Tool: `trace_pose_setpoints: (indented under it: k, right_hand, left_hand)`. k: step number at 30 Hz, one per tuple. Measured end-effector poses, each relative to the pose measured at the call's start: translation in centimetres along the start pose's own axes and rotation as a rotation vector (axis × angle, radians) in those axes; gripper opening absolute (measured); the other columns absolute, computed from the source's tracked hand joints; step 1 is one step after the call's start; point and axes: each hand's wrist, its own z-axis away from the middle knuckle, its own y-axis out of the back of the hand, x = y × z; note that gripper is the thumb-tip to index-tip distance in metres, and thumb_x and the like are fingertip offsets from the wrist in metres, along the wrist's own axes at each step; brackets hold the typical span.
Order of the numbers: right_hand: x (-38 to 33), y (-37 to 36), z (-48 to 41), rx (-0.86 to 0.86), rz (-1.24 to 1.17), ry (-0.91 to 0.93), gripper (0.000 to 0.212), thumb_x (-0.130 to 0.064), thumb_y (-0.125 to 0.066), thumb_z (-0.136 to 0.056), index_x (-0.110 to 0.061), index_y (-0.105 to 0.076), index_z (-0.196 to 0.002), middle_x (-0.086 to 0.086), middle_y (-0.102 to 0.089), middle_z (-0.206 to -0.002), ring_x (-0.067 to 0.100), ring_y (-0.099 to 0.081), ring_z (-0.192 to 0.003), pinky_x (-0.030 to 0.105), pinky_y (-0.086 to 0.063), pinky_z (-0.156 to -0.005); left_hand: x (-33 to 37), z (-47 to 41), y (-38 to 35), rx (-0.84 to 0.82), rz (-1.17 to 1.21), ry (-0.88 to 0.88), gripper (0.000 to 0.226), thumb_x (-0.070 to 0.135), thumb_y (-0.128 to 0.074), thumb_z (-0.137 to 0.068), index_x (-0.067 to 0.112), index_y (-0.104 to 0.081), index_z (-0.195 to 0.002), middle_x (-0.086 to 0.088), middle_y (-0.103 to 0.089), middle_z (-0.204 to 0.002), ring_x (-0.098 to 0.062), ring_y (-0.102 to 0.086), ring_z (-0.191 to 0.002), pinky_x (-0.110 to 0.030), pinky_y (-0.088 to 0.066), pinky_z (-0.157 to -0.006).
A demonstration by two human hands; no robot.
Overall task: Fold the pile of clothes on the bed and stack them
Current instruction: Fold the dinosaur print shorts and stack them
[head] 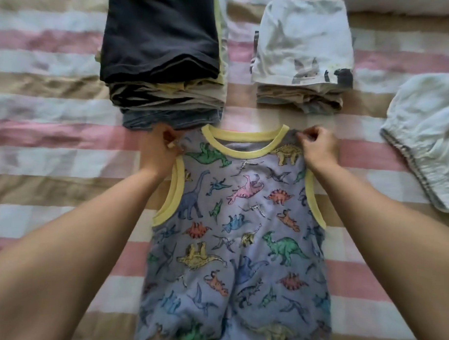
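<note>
A sleeveless blue dinosaur-print top [241,234] with yellow trim lies flat on the bed, neck away from me. My left hand [160,148] pinches its left shoulder and my right hand [319,147] pinches its right shoulder. Behind it stand two folded stacks: a tall one topped by a dark navy garment [162,38] at the left, and a smaller one topped by a white printed garment [303,43] at the right.
The bed cover [54,138] is striped pink, white and tan. A crumpled white garment with an elastic edge [427,149] lies at the right. A pale pillow edge [407,5] shows at the top right.
</note>
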Motion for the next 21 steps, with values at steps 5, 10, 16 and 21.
trace_pose_setpoints:
  k: [5,10,16,21]
  right_hand:
    - [1.7,0.4,0.4,-0.008,-0.009,-0.004,0.030,-0.037,-0.058,-0.088,-0.012,-0.064,-0.102,0.009,-0.067,-0.104,0.025,-0.062,-0.093,0.033,-0.048,-0.077]
    - [-0.1,0.5,-0.4,0.081,0.076,0.080,0.020,-0.034,-0.060,-0.088,-0.018,-0.066,-0.100,0.003,-0.068,-0.102,0.020,-0.061,-0.088,0.027,-0.044,-0.069]
    - [0.0,0.1,1.6,0.047,0.012,0.021,0.037,-0.026,-0.057,-0.090,-0.012,-0.052,-0.124,0.010,-0.054,-0.125,0.024,-0.051,-0.114,0.030,-0.040,-0.092]
    - [2.6,1.1,9.8,0.068,-0.026,-0.036,0.048,-0.020,-0.058,-0.089,-0.010,-0.042,-0.133,0.010,-0.048,-0.129,0.023,-0.044,-0.118,0.030,-0.038,-0.098]
  left_hand:
    - [-0.8,-0.9,0.0,-0.016,-0.146,-0.138,0.010,0.006,-0.056,-0.087,0.003,-0.064,-0.091,-0.016,-0.066,-0.097,-0.029,-0.059,-0.092,-0.031,-0.040,-0.077]
    - [-0.1,-2.9,-0.2,0.121,-0.217,-0.084,0.018,0.008,-0.054,-0.085,0.005,-0.068,-0.096,-0.016,-0.069,-0.101,-0.032,-0.060,-0.097,-0.029,-0.039,-0.075]
    - [0.1,0.3,-0.9,0.173,0.055,0.050,0.036,0.007,-0.062,-0.080,0.008,-0.054,-0.115,-0.004,-0.053,-0.106,-0.006,-0.051,-0.073,-0.008,-0.032,-0.063]
    - [-1.5,8.4,-0.2,0.123,0.145,0.153,0.039,0.006,-0.060,-0.085,0.009,-0.049,-0.122,-0.006,-0.046,-0.114,-0.015,-0.053,-0.090,-0.008,-0.040,-0.075]
